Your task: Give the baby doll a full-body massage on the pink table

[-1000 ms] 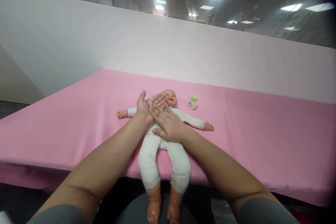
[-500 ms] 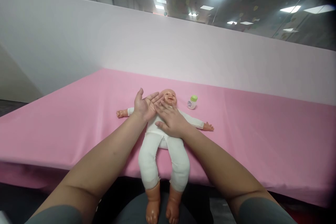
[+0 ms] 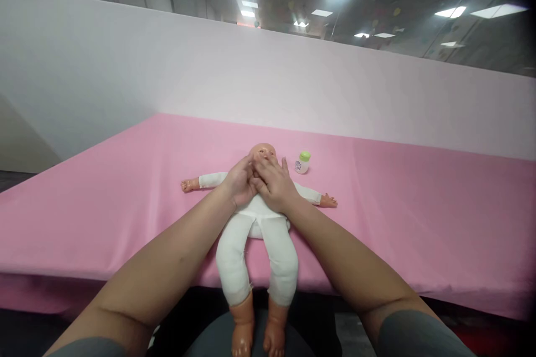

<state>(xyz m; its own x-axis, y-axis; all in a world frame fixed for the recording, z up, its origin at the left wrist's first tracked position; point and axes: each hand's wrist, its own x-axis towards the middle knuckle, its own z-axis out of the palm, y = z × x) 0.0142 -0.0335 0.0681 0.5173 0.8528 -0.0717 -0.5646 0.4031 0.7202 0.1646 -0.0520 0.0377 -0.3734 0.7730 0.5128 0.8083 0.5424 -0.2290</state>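
A baby doll (image 3: 257,209) in white cloth lies on its back, its arms spread and its feet towards me past the pink edge. Above its chest my left hand (image 3: 243,181) touches my right hand (image 3: 274,181), partly behind it. The fingers of my right hand are spread, with the palm turned towards the left one. Nothing shows in either hand. The hands cover the doll's chin and upper chest. A small bottle with a green cap (image 3: 302,162) stands to the right of the doll's head.
The pink-covered table (image 3: 414,223) spreads out to both sides. Behind it runs a pale wall panel (image 3: 293,83). Dark glass with reflected ceiling lights is above the panel. My knees are below the front edge.
My left hand has turned inward, its fingers moving from open and palm-up to lie against my right hand. My right thumb-side fingers have shifted. The view has moved slightly.
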